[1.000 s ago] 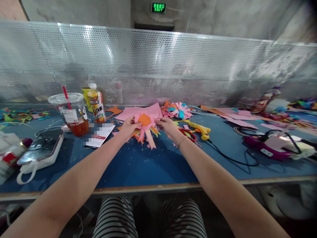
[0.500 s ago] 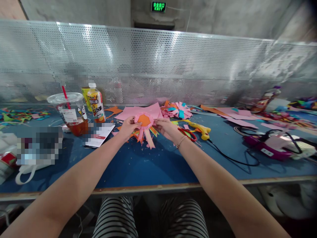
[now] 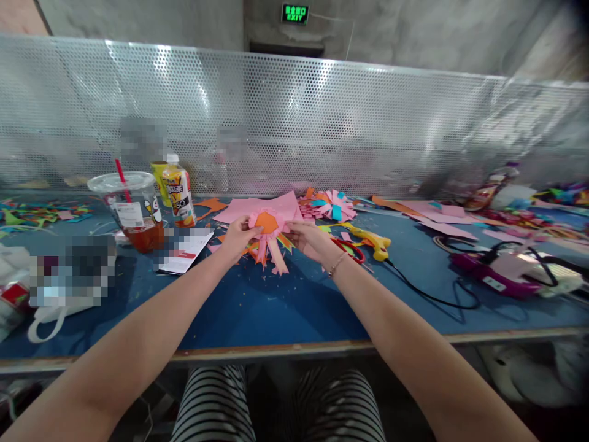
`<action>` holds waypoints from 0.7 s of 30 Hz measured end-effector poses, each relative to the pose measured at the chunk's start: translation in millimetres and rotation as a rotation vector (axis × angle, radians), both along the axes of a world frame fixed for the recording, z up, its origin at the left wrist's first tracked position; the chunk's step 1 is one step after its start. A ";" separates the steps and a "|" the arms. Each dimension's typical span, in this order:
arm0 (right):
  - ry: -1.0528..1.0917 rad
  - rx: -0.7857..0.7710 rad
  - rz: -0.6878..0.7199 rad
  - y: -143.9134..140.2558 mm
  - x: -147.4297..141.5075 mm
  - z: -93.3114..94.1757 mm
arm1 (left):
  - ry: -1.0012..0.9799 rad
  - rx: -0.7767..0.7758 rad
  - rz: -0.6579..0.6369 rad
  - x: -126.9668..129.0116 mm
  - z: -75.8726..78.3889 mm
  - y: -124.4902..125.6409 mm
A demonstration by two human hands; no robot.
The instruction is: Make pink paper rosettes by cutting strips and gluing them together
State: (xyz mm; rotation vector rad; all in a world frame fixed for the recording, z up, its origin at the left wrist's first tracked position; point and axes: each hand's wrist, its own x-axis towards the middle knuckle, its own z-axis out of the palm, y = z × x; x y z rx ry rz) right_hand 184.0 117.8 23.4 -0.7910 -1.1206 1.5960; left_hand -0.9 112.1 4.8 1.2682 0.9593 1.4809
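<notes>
A paper rosette [image 3: 267,223] with a pleated pink rim, an orange centre and pink and orange tails is held up in front of me, over the blue table. My left hand [image 3: 240,237] pinches its left edge, thumb on the front. At the right edge, my right hand [image 3: 310,238] has its fingertips closed against the pink rim. Behind the rosette lie pink paper sheets [image 3: 234,209]. Red-handled scissors [image 3: 350,250] and a yellow glue gun [image 3: 375,243] rest just right of my right hand, and a second pink-and-blue rosette [image 3: 335,205] lies farther back.
At left stand a plastic cup of red drink [image 3: 143,236], a juice bottle [image 3: 179,196] and a white leaflet [image 3: 191,250]. The glue gun's black cord [image 3: 427,296] runs right toward a purple device [image 3: 492,279]. A perforated metal screen [image 3: 285,123] closes off the back.
</notes>
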 end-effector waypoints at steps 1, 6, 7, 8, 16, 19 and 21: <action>0.006 0.004 0.004 0.2 0.2 0.1 | -0.002 0.002 -0.010 0.5 0.4 -0.7; 0.021 0.004 0.005 -1.5 -1.0 2.9 | -0.006 0.015 -0.013 2.4 2.3 -4.7; 0.023 0.003 0.010 -2.2 -1.3 3.7 | -0.004 0.017 -0.009 2.5 2.4 -5.0; 0.025 0.002 0.014 -2.8 -1.6 4.3 | -0.003 0.019 -0.005 2.5 2.4 -5.0; 0.019 -0.004 0.032 -5.3 -1.6 4.8 | 0.056 0.044 0.032 2.7 2.7 -4.9; 0.011 -0.017 0.035 -7.2 -2.2 6.8 | 0.058 0.051 0.037 3.3 3.4 -6.0; 0.012 -0.034 0.043 -8.6 -2.5 8.6 | 0.057 0.049 0.043 3.5 3.7 -6.7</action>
